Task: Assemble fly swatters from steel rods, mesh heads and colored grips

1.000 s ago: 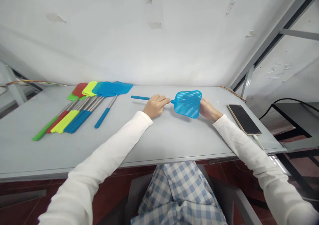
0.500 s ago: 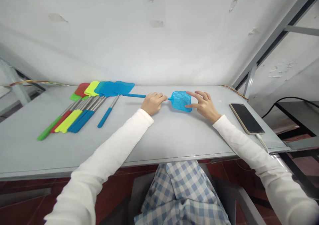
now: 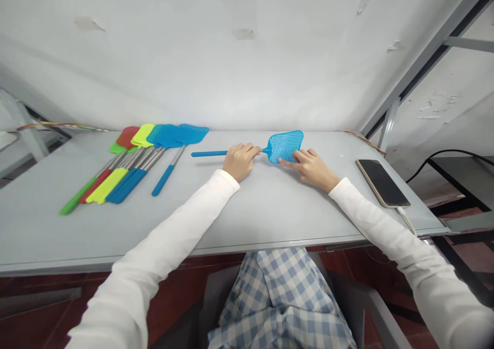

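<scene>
A blue fly swatter (image 3: 284,145) is held sideways over the table, its mesh head to the right and its blue handle to the left. My left hand (image 3: 241,161) is closed round its thin shaft, just left of the head. At the head's lower right edge, my right hand (image 3: 311,168) has curled fingers on the mesh, with one finger stretched along the bottom rim. On the left lies a row of fly swatters (image 3: 133,166) in green, red, yellow and blue, heads overlapping toward the wall. One more blue fly swatter (image 3: 165,176) lies just right of that row.
A phone (image 3: 382,183) with a white charging cable (image 3: 405,217) lies at the right of the grey table (image 3: 270,215). Behind the table stands a white wall (image 3: 173,55). Thin coloured wires (image 3: 57,126) run along the back left.
The swatter's head has turned and tilted upward at its right end, and its handle end has dropped slightly. My right hand's spread fingers have drawn in and moved lower on the head.
</scene>
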{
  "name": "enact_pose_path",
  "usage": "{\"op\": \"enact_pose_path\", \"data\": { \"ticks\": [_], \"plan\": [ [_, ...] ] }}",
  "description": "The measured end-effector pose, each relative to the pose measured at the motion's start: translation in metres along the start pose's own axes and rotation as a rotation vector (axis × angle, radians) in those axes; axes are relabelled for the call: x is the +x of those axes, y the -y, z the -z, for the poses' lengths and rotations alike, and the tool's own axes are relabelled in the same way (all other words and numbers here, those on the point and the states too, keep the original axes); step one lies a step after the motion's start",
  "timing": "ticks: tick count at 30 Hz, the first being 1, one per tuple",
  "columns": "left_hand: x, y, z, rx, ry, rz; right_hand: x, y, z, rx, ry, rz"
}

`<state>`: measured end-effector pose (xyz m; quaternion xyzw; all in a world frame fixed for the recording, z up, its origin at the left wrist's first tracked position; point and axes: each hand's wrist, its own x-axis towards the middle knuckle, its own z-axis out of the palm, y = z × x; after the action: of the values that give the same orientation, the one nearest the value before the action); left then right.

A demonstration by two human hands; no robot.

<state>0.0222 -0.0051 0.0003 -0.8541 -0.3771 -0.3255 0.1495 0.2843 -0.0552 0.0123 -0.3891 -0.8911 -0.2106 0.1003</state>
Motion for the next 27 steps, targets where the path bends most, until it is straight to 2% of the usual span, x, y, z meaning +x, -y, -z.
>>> {"op": "enact_pose_path", "data": {
  "ticks": [3,5,7,9,12,15,17,21,23,27],
  "plan": [
    [-0.001,-0.005,-0.001,-0.077,-0.067,0.033,0.001,-0.002,-0.001,0.044,0.02,-0.161],
    [-0.001,-0.008,-0.002,-0.112,-0.027,-0.056,0.002,-0.005,0.0,0.193,-0.037,-0.284],
    [0.0,-0.01,-0.003,-0.123,0.074,-0.229,0.002,-0.007,0.003,0.465,-0.122,-0.377],
    [0.0,-0.011,-0.004,-0.107,0.141,-0.333,0.003,-0.007,0.008,0.84,-0.164,-0.426],
    [0.002,-0.012,-0.005,-0.055,0.139,-0.311,0.005,-0.001,0.013,1.378,-0.125,-0.484],
    [0.002,-0.01,-0.003,-0.017,0.121,-0.298,0.007,0.006,0.017,1.659,-0.023,-0.515],
    [0.003,-0.007,-0.001,0.005,0.119,-0.304,0.007,0.009,0.02,1.657,0.085,-0.462],
    [0.002,-0.002,0.002,0.045,0.142,-0.292,0.003,0.005,0.023,1.357,0.222,-0.379],
    [0.002,-0.002,0.002,0.043,0.141,-0.285,0.003,0.002,0.023,1.143,0.184,-0.368],
    [0.001,-0.006,-0.001,0.056,0.139,-0.258,0.008,0.004,0.018,0.581,-0.011,-0.339]
  ]
}}
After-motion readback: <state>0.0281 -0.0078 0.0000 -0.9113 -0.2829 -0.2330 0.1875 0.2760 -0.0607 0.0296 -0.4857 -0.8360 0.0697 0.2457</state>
